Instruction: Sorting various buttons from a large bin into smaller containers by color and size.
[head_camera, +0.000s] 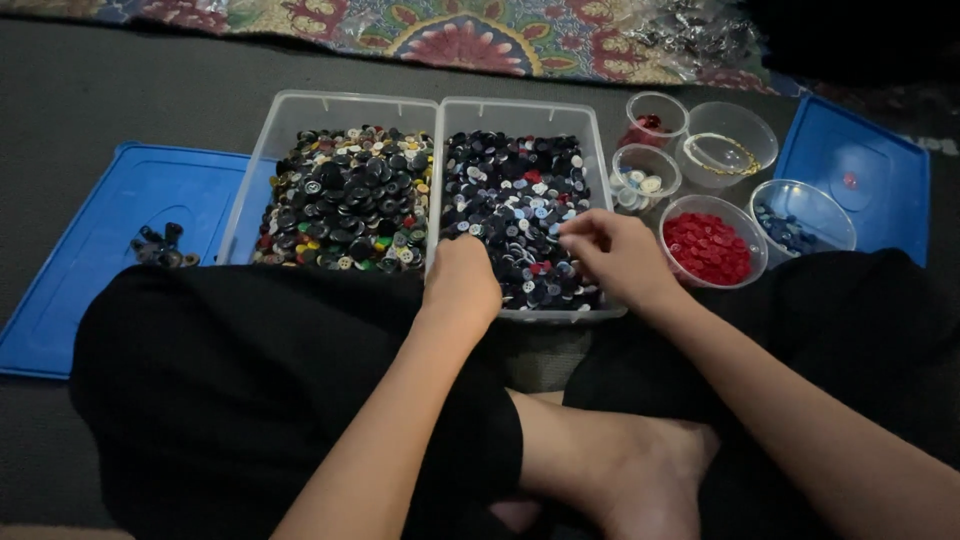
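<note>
Bare foot (640, 480) and crossed legs in black cloth sit closest to the lens, on the grey floor; both forearms run forward over them.

Landmark: right clear bin (520, 112), the one of the two side-by-side tubs that is heaped with mostly dark blue, black and white buttons (510, 195). Its long axis runs away from the person.

Left hand (462, 275) rests at the bin's near left corner, knuckles up, fingers curled down into the heap. Whether it pinches anything I cannot tell; fingertips are hidden.

Right hand (620, 255) sits over the bin's near right part, fingertips drawn together toward the left and touching the buttons. Grip looks narrow, a pinch; the piece held, if any, is too small to make out. This hand is the nearer one to the cups.

Just right of the bin: round clear cup of red buttons (708, 247), touching distance from the right wrist. Beyond it, cup of white buttons (643, 178), cup with a few dark red pieces (652, 122), an almost bare cup (728, 145), and a cup of blue buttons (797, 225) resting by a blue lid (880, 170).

Left of the bin, touching it: left clear bin (345, 195), mixed colours. Further left, second blue lid (110, 240) with a small dark cluster (160, 247).

Beyond all: patterned rug (460, 35).
</note>
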